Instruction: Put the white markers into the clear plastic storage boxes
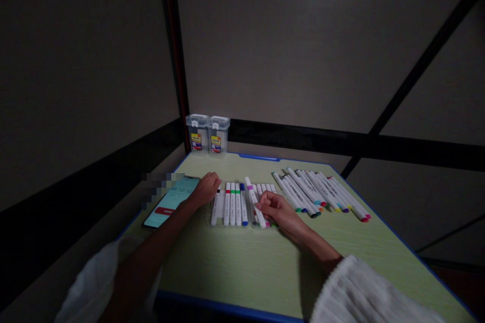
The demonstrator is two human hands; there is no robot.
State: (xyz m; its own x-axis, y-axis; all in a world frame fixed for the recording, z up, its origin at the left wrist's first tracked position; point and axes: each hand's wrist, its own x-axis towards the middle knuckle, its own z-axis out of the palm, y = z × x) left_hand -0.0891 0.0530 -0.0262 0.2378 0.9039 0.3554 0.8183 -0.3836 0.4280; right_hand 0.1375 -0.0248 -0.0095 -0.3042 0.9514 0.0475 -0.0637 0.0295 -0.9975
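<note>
My right hand [276, 209] is closed around a white marker with a purple band [254, 202], which tilts over the right part of a clear plastic tray [246, 227]. In the tray's left part lie several white markers [232, 207] with red, green and blue marks. A black-banded marker [215, 209] lies at the left end. Right beside its top, my left hand [207, 187] is curled closed at the tray's upper left corner; what its fingers hold, if anything, is hidden. More markers in the right part are partly covered by my right hand.
Several loose markers with coloured ends [318, 192] lie spread on the right of the green table [227, 267]. A phone showing a timer [176, 199] lies at the left edge. Two lidded clear boxes [208, 136] stand at the back left, near the walls.
</note>
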